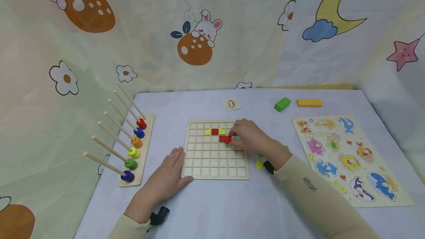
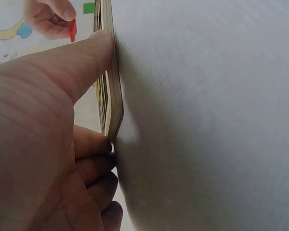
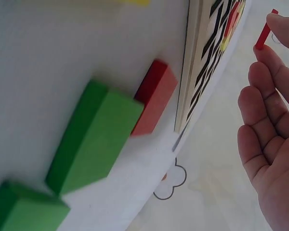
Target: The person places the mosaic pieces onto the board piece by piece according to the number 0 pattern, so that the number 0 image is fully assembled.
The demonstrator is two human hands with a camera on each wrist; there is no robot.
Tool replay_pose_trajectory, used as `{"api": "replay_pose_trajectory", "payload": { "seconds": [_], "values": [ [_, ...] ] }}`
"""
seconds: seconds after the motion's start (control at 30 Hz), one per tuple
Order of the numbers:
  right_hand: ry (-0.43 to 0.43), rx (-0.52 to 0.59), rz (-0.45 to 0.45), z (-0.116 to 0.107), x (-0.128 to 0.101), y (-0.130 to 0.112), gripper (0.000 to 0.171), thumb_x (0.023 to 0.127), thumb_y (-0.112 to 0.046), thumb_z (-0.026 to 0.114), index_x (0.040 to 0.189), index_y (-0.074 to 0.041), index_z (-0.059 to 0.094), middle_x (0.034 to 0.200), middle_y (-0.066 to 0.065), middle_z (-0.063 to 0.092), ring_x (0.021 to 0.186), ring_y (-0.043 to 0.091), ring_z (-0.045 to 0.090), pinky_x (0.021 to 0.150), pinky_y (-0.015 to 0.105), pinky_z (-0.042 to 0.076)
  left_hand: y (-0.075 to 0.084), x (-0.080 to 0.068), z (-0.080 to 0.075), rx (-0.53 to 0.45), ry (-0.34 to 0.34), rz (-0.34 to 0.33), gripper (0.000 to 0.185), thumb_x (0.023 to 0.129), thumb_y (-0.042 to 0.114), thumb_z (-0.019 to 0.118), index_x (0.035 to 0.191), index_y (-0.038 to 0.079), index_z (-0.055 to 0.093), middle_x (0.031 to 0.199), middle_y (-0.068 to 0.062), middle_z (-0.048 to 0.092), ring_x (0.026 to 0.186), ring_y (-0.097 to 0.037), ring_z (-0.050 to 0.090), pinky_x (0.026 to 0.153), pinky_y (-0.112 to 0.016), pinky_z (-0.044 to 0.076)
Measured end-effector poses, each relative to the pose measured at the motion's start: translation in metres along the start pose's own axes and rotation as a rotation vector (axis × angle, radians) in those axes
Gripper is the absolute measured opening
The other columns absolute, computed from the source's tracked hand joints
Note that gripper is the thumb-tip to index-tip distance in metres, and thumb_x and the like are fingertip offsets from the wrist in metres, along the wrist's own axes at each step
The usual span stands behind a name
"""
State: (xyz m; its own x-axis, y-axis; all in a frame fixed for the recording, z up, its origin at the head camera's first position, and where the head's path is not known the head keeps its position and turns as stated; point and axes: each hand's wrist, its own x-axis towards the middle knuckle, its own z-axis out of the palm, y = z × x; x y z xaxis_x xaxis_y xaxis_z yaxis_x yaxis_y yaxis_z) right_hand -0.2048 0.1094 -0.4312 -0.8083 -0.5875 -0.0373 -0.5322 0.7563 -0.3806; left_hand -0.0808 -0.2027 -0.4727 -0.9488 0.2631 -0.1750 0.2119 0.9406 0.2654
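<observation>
- Pinching a small red tile between the thumb and fingertips of the right hand, holding it just above the upper right part of the wooden grid board, right beside the red tile already seated there.
- Keeping that grip closed on the tile's thin edges (clearer from the right wrist view, where the tile is standing edge-on between the fingertips), probably so it can drop square into a cell.
- Resting the left hand flat on the surface at the board's near left corner, fingers straight and holding nothing, thumb pressing along the board's edge, seemingly bracing the board against sliding.
- Lying either side of the seated red tile: yellow curved pieces.
- Waiting just right of the board, partly hidden behind the right wrist: spare green, yellow and red pieces.
- Sitting beyond the board: a small pattern card, likely the reference for the layout.
- Standing at far left: a peg rack with coloured rings; lying at right: an animal puzzle board, with a green block and a yellow block farther back.
</observation>
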Motion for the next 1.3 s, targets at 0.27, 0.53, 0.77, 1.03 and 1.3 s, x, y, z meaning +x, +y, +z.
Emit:
{"api": "replay_pose_trajectory", "payload": {
  "seconds": [0.27,0.53,0.77,1.03,1.3],
  "values": [
    [-0.039,-0.011,0.011,0.010,0.008,-0.009,0.020,0.091,-0.025,0.080,0.107,-0.014,0.082,0.100,-0.001,0.070,0.096,0.017,0.055,0.089,0.037,0.048,0.002,-0.002,-0.001,-0.010,-0.004,-0.005,0.099,0.094,0.055,0.072,0.164,0.002,0.028,0.175,-0.015,0.022,0.164,-0.034,0.018,0.131,-0.054,0.025],
    [-0.037,-0.046,0.008,0.018,0.011,-0.012,0.016,0.090,-0.025,0.080,0.103,-0.015,0.083,0.094,-0.005,0.068,0.089,0.013,0.053,0.085,0.032,0.047,0.002,-0.001,-0.001,-0.017,0.001,-0.007,0.098,0.094,0.055,0.073,0.164,0.002,0.029,0.175,-0.015,0.022,0.164,-0.034,0.017,0.131,-0.054,0.025],
    [-0.045,-0.071,0.021,0.020,0.010,-0.015,0.016,0.089,-0.023,0.079,0.103,-0.015,0.082,0.093,-0.005,0.067,0.089,0.014,0.051,0.084,0.032,0.046,0.000,-0.001,0.000,-0.013,-0.010,-0.011,0.099,0.095,0.056,0.071,0.165,0.002,0.027,0.176,-0.014,0.020,0.164,-0.033,0.016,0.132,-0.053,0.024],
    [-0.032,-0.095,0.016,0.022,0.010,-0.015,0.016,0.088,-0.022,0.079,0.102,-0.016,0.083,0.092,-0.006,0.067,0.089,0.013,0.051,0.085,0.032,0.046,-0.001,0.000,0.001,-0.005,-0.010,-0.010,0.099,0.095,0.057,0.070,0.165,0.003,0.027,0.176,-0.014,0.019,0.164,-0.033,0.016,0.132,-0.053,0.024],
    [-0.022,-0.076,0.010,0.022,0.010,-0.016,0.016,0.088,-0.024,0.081,0.101,-0.015,0.082,0.097,-0.002,0.070,0.092,0.015,0.054,0.088,0.034,0.048,0.000,0.000,0.000,-0.009,0.004,-0.003,0.098,0.094,0.056,0.072,0.164,0.002,0.028,0.175,-0.014,0.021,0.164,-0.033,0.017,0.132,-0.053,0.024]
  ]
}}
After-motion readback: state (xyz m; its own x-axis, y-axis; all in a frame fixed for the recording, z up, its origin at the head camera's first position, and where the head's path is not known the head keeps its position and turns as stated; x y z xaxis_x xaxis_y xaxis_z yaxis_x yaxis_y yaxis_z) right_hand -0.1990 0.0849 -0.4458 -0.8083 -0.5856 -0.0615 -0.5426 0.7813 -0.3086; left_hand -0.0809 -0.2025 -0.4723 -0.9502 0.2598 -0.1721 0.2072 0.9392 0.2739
